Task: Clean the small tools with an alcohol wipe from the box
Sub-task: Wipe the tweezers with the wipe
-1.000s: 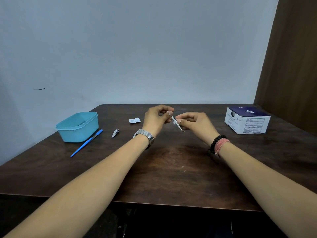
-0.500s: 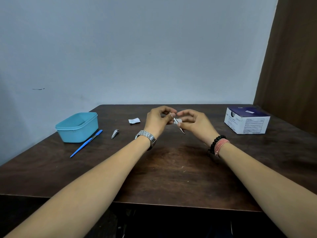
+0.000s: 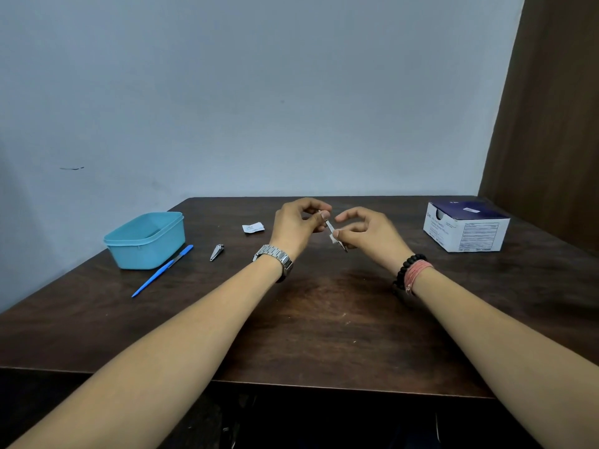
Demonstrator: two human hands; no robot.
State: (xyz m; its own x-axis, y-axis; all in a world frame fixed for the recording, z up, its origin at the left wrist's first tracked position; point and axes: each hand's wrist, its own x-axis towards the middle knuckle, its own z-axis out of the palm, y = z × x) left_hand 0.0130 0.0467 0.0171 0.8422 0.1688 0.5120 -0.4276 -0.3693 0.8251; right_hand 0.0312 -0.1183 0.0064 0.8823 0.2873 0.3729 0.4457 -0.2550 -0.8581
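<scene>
My left hand [image 3: 296,226] pinches the upper end of thin metal tweezers [image 3: 330,227] above the middle of the dark wooden table [image 3: 324,319]. My right hand [image 3: 366,233] pinches a small white alcohol wipe [image 3: 333,238] around the tweezers' lower part, near the tip. A metal nail clipper [image 3: 216,252] and a blue-handled scalpel-like tool [image 3: 162,271] lie on the table to the left. The white and dark blue wipe box [image 3: 466,226] stands at the right.
A teal plastic container [image 3: 146,241] sits at the left, next to the blue tool. A torn white wipe wrapper [image 3: 253,227] lies behind the clipper. A pale wall runs behind the table, a brown panel to the right.
My right hand has slid the wipe down the tweezers toward the tip, after being higher on them half a second ago. My left hand has kept its hold.
</scene>
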